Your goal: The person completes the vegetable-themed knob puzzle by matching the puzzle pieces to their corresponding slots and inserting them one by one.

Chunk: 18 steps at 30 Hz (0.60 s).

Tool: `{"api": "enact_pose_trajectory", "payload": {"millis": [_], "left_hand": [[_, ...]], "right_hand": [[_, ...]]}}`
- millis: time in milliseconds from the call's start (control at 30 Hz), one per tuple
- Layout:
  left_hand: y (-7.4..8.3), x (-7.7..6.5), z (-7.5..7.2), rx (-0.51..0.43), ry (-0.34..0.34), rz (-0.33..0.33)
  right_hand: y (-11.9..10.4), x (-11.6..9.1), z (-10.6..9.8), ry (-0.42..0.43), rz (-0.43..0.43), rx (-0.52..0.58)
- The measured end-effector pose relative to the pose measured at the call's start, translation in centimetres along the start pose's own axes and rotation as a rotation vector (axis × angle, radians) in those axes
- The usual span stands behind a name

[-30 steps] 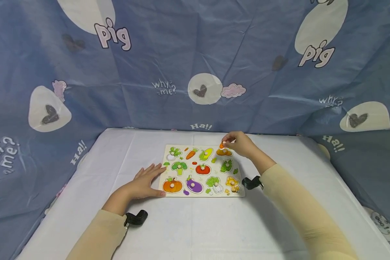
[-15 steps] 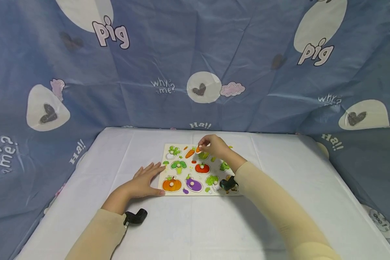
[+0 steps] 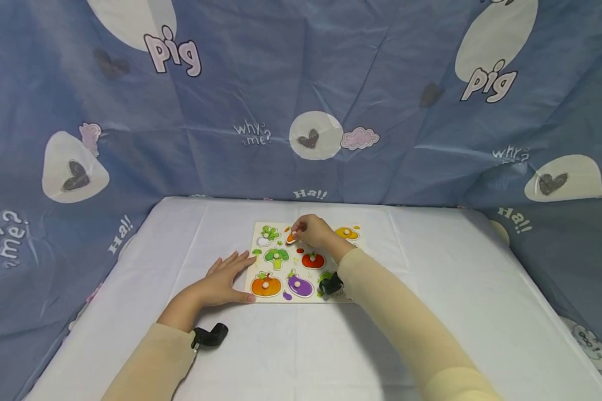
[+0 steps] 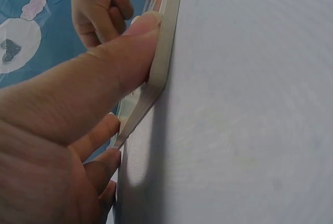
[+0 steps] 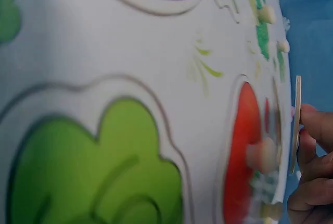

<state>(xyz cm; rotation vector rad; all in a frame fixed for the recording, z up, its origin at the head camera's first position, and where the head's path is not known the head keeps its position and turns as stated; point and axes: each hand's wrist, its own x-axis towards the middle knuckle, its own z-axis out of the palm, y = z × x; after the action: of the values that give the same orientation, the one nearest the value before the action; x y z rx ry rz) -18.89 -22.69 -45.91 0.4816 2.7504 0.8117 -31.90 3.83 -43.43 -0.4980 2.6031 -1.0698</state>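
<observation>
A wooden vegetable puzzle board [image 3: 308, 273] lies on the white-covered table. My right hand [image 3: 317, 231] pinches an orange carrot piece [image 3: 290, 239] just over the carrot's place in the top row. Seen edge-on in the right wrist view, the thin piece [image 5: 296, 125] stands apart from the board. My left hand [image 3: 221, 284] rests at the board's left edge, fingers spread. In the left wrist view its thumb [image 4: 140, 41] touches the board's near edge. Knobbed pieces sit in the board: radish, broccoli [image 3: 277, 258], tomato [image 3: 313, 260], pumpkin [image 3: 266, 285] and eggplant [image 3: 299, 285].
A yellow-orange piece [image 3: 347, 233] sits at the top right of the board. My right hand, wrist camera [image 3: 331, 284] and forearm cover the corn and much of the board's right side. A blue printed cloth [image 3: 411, 161] rises behind the table.
My right hand has carried the carrot piece from the board's top right corner leftward, then down towards the carrot's place. My left hand has stayed at the left edge.
</observation>
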Motion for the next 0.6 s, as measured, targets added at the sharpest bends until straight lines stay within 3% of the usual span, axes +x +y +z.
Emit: {"api": "enact_pose_trajectory", "payload": {"millis": [600], "left_hand": [[0.02, 0.02, 0.08, 0.01, 0.0, -0.01]], "right_hand": [[0.46, 0.32, 0.84, 0.008, 0.03, 0.015]]}}
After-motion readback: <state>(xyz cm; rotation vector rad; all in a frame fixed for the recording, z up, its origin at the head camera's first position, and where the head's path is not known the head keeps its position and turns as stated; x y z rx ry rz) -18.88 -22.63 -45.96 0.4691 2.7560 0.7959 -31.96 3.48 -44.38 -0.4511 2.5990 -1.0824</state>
